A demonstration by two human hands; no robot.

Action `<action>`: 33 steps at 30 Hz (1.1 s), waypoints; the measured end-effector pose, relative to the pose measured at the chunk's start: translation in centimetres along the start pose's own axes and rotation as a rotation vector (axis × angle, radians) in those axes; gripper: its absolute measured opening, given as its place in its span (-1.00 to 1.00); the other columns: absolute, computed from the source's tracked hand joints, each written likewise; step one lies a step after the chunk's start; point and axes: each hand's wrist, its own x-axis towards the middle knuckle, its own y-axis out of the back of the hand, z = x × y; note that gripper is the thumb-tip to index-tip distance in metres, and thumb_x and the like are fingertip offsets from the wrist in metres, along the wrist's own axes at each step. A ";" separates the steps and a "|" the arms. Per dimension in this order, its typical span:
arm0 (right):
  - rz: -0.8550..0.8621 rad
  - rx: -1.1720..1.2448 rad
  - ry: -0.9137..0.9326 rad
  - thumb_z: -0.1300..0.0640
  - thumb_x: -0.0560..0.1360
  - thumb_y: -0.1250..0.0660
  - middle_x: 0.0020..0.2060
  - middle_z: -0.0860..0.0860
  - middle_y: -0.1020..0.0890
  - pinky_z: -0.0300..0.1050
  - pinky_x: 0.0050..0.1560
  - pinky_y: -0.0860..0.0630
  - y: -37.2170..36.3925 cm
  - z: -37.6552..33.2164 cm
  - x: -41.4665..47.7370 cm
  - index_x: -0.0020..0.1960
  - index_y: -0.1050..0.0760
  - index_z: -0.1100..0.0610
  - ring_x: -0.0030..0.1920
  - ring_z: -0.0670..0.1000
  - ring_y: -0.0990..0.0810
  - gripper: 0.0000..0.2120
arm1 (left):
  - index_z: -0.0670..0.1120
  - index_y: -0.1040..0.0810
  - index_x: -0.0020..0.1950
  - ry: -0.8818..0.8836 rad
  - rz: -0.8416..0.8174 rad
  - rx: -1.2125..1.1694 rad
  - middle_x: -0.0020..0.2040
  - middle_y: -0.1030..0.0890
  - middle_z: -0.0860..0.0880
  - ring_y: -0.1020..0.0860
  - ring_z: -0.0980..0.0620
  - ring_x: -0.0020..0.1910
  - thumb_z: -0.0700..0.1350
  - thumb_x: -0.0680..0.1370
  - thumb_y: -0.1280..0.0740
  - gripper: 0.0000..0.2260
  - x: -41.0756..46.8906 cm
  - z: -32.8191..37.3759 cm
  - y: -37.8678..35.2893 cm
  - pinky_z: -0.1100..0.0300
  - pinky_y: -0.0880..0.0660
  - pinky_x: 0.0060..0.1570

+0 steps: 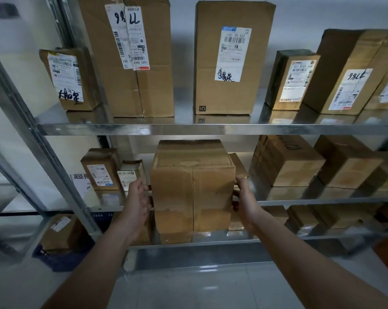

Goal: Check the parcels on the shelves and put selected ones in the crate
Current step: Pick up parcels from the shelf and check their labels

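A tall brown cardboard parcel [192, 188], taped down its front seam, sits in front of the middle shelf [300, 198], its plain face toward me. My left hand [137, 198] grips its left side with curled fingers. My right hand [244, 200] grips its right side. The parcel overhangs the shelf's front edge and hides the space behind it. Its label is not visible.
The top shelf [188, 128] carries several labelled parcels, two tall ones in the middle. More boxes stand on the middle shelf at left [101, 169] and right [286, 161]. Low at left, a dark blue crate [61, 262] holds a parcel [61, 233]. A slanted metal upright [43, 152] stands left.
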 end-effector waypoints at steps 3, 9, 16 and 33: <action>-0.010 -0.001 -0.014 -0.40 0.65 -0.04 0.38 0.11 -0.57 0.16 0.27 -0.54 0.7 -0.3 -0.2 0.45 -0.52 -0.08 0.37 0.19 -0.53 -0.40 | -0.04 -0.49 0.48 0.014 -0.031 -0.017 0.38 -0.61 -0.17 -0.54 -0.18 0.38 0.41 0.62 -0.08 -0.33 -0.5 -0.2 -0.1 -0.12 -0.35 0.48; -0.068 -0.020 -0.010 -0.41 0.66 -0.08 0.15 0.04 -0.75 0.09 0.27 -0.55 1.4 -1.0 -0.4 0.14 -0.71 -0.20 0.26 0.12 -0.63 -0.50 | -0.11 -0.53 -0.13 0.047 -0.001 -0.080 0.25 -0.64 -0.23 -0.62 -0.27 0.17 0.33 0.67 -0.11 -0.46 -0.4 0.2 -0.3 -0.13 -0.56 0.12; -0.150 -0.100 0.007 -0.39 0.63 -0.16 0.05 0.08 -0.79 0.07 0.14 -0.60 2.2 -1.0 -0.3 0.26 -0.66 -0.04 0.14 0.15 -0.70 -0.47 | 0.21 -0.50 0.50 0.118 -0.094 -0.024 0.31 -0.66 -0.14 -0.61 -0.22 0.29 0.53 0.56 0.00 -0.32 -0.2 -0.8 0.4 -0.24 -0.50 0.32; -0.178 -0.095 -0.010 -0.26 0.70 -0.11 0.21 0.15 -0.74 0.16 0.51 -0.43 3.3 1.1 -0.8 0.39 -0.59 0.12 0.33 0.18 -0.62 -0.44 | -0.01 -0.64 0.21 -0.023 -0.009 -0.002 0.07 -0.75 -0.12 -0.64 -0.26 0.21 0.38 0.61 -0.22 -0.49 -2.9 0.5 0.9 -0.33 -0.46 0.38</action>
